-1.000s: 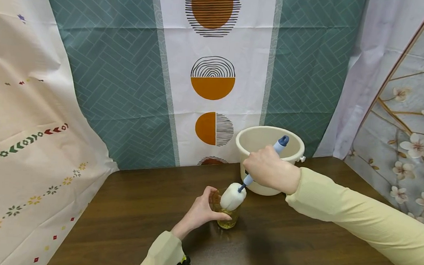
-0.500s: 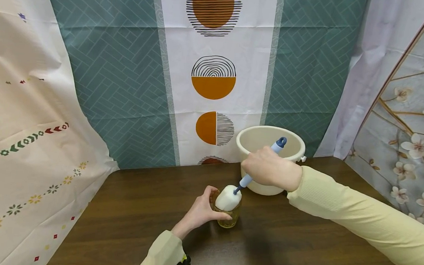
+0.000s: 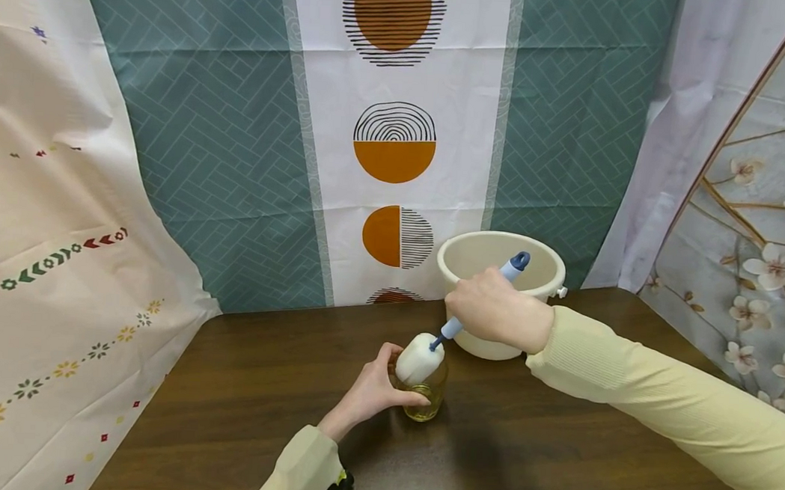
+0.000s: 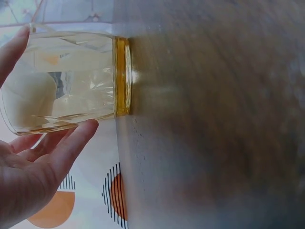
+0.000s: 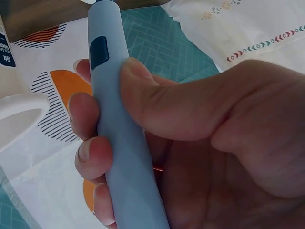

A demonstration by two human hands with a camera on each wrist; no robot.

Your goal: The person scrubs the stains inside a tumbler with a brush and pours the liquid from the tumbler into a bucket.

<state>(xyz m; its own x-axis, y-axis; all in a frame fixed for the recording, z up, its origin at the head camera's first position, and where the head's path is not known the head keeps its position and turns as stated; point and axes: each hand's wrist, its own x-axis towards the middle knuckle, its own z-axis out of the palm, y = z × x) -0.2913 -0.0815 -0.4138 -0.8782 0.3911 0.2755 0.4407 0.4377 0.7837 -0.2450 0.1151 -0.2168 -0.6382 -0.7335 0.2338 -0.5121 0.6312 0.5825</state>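
Note:
An amber glass [image 3: 426,406] stands upright on the table, and my left hand [image 3: 379,385] grips its side between thumb and fingers. In the left wrist view the glass [image 4: 81,81] lies sideways in the picture, with fingers on both sides of it. My right hand [image 3: 496,309] holds a cup brush by its blue handle [image 3: 516,263], tilted down to the left. The white sponge head [image 3: 419,359] sits partly inside the glass mouth. The right wrist view has the thumb and fingers of my right hand [image 5: 190,124] wrapped round the handle [image 5: 121,129].
A cream bucket [image 3: 462,260] stands behind my right hand, near the back edge of the dark wooden table [image 3: 255,386]. Patterned cloths hang at the back [image 3: 216,152], on the left [image 3: 51,202] and on the right [image 3: 763,245].
The sponge head first went down and left into the glass, then rose slightly and tipped further left. My right hand shifted a little left with the brush. My left hand kept its place on the glass.

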